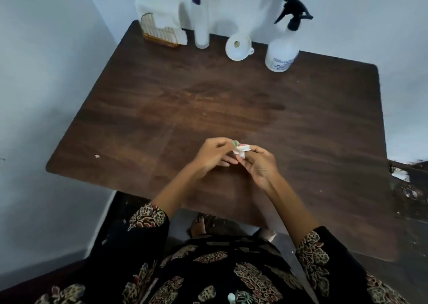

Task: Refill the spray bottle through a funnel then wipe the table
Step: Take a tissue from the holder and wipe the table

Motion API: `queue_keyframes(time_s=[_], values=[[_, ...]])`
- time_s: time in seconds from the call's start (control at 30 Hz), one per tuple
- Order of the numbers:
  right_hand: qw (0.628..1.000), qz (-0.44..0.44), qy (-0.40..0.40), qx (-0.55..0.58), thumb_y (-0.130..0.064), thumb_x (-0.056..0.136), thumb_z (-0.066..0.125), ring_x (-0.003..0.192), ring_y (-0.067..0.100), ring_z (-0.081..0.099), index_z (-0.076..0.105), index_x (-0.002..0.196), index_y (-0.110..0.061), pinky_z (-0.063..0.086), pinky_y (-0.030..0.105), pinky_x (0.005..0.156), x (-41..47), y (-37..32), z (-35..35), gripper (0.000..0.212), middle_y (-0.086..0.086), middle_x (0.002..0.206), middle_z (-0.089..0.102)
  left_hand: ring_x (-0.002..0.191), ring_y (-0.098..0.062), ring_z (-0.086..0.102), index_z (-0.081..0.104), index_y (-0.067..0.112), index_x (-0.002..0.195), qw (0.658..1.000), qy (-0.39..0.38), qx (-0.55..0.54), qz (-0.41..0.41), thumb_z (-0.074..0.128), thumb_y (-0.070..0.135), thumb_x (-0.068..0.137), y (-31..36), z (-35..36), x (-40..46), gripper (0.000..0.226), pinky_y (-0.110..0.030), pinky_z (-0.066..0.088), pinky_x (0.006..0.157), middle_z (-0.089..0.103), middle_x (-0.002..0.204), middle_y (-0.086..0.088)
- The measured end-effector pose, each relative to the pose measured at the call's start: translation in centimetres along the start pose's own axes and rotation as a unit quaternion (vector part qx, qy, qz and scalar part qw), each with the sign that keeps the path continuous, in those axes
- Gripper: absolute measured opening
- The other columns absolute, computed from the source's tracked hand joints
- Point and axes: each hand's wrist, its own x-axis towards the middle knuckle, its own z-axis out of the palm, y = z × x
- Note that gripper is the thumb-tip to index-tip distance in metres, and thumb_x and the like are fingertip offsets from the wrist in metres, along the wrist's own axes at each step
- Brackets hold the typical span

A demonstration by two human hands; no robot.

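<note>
Over the near middle of the dark wooden table [301,130], my left hand [214,155] and my right hand [260,165] together pinch a small white packet [240,149] with green and red print. At the back right stands a white spray bottle [281,51] with a black trigger head. A white funnel [238,46] lies on its side just left of the bottle. A tall clear bottle [201,26] with a purple label stands at the back, left of the funnel.
A wire holder [159,34] with white tissues or cloth stands at the back left corner against the wall. A small white crumb [97,156] lies near the table's left front edge. A dark, cluttered surface [407,188] adjoins the table's right side.
</note>
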Motion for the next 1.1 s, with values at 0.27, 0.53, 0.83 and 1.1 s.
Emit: queue_keyframes(time_s=[0.27,0.53,0.83,1.1], values=[[0.993,-0.07,0.095,-0.01,0.01,0.081,0.056,0.071,0.013,0.066,0.07,0.091,0.005,0.058,0.021,0.068,0.7,-6.7,-12.5,0.018,0.008,0.077,0.07,0.054,-0.002,0.064,0.068,-0.003,0.099,0.999,0.022,0.038,-0.005,0.064,-0.002,0.084,2.3,14.0,5.0,0.016,-0.015,0.053,0.06,0.069,0.076,-0.011],[0.967,-0.137,0.153,-0.15,0.006,0.075,0.072,0.063,0.002,0.065,0.068,0.103,0.002,0.055,0.014,0.068,2.0,-13.7,-27.9,0.028,0.009,0.086,0.07,0.049,-0.001,0.062,0.069,-0.004,0.093,0.996,0.002,0.088,-0.01,0.07,0.0,0.081,3.0,31.5,10.3,0.013,-0.016,0.054,0.055,0.067,0.067,-0.006],[0.888,-0.189,0.353,-0.224,-0.002,0.078,0.069,0.073,0.012,0.066,0.074,0.087,-0.013,0.055,0.025,0.071,6.9,-19.0,-38.4,0.015,0.005,0.084,0.073,0.067,-0.002,0.064,0.075,0.011,0.089,0.938,-0.079,0.285,0.18,0.067,0.0,0.081,6.4,40.5,15.6,0.015,-0.011,0.05,0.064,0.073,0.083,0.002],[0.791,-0.17,0.463,-0.363,-0.004,0.086,0.056,0.089,0.02,0.063,0.071,0.091,-0.01,0.038,0.021,0.07,14.8,-22.9,-44.8,0.017,0.008,0.102,0.069,0.096,-0.014,0.062,0.068,0.02,0.106,0.765,-0.193,0.569,0.233,0.052,0.02,0.093,10.4,46.3,23.9,0.02,-0.029,0.049,0.082,0.069,0.106,0.004]])
